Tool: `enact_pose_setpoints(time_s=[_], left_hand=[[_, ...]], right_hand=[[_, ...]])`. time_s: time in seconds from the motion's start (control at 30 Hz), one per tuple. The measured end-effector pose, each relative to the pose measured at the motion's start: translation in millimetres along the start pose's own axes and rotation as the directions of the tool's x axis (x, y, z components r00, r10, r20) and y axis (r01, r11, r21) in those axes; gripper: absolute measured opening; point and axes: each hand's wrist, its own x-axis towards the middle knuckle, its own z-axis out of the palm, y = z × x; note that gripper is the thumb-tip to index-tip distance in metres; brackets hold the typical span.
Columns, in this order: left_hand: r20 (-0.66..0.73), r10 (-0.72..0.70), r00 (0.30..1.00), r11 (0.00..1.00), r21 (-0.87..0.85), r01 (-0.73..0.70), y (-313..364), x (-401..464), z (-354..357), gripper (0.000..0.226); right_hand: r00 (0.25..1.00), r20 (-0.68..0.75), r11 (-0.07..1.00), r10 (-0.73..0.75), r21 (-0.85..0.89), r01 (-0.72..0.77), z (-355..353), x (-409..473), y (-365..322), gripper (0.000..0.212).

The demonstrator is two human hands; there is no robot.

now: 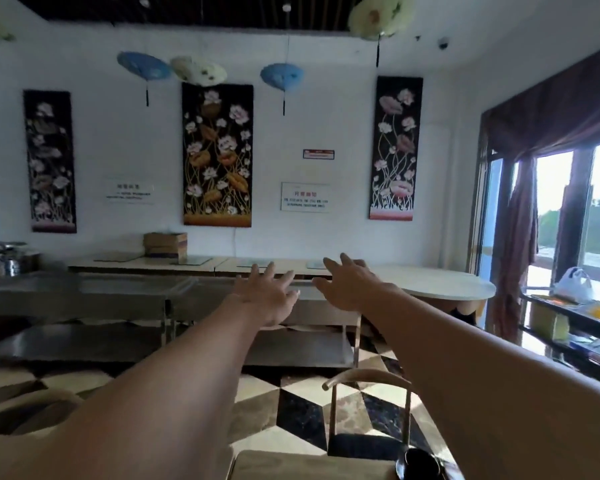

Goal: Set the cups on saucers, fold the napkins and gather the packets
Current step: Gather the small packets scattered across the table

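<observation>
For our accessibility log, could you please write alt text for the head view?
Two bare arms stretch forward, the left hand and right hand open with fingers spread, holding nothing, above a wooden chair and checkered floor; steel tables line the far wall.

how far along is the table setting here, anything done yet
Nothing looks done: no saucers, napkins or packets are in view. Nothing is in hand either; the left hand and right hand are stretched forward, fingers spread, holding nothing. Only a dark glossy cup shows at the bottom edge. All three steps look left.
</observation>
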Motion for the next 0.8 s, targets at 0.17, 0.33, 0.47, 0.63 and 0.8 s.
enact_pose_setpoints(time_s=[0.17,0.33,0.47,0.63,0.8], left_hand=[[-0.047,-0.027,0.999,1.000,-0.013,0.026,9.1,18.0,-34.8,0.062],[-0.092,-0.014,0.996,0.998,0.066,0.020,4.0,22.4,-42.1,0.061],[-0.099,-0.029,0.995,0.997,0.070,0.037,0.9,24.5,-44.4,0.061],[-0.063,-0.022,0.998,0.993,0.115,0.030,8.3,22.5,-47.7,0.062],[-0.043,0.001,0.999,0.989,0.145,0.005,14.7,19.2,-49.2,0.063]], right_hand=[[0.999,-0.042,1.000,0.015,0.001,-0.015,-39.1,16.1,-3.5,0.059],[0.999,-0.024,0.999,0.023,-0.029,-0.023,-46.6,19.2,-6.0,0.060],[0.999,-0.037,0.999,0.013,-0.029,-0.014,-51.0,20.0,-9.2,0.059],[0.999,-0.033,0.999,0.000,-0.041,-0.002,-57.9,21.3,-5.4,0.067],[0.996,-0.058,0.991,-0.061,0.119,0.068,-81.6,5.9,-9.3,0.073]])
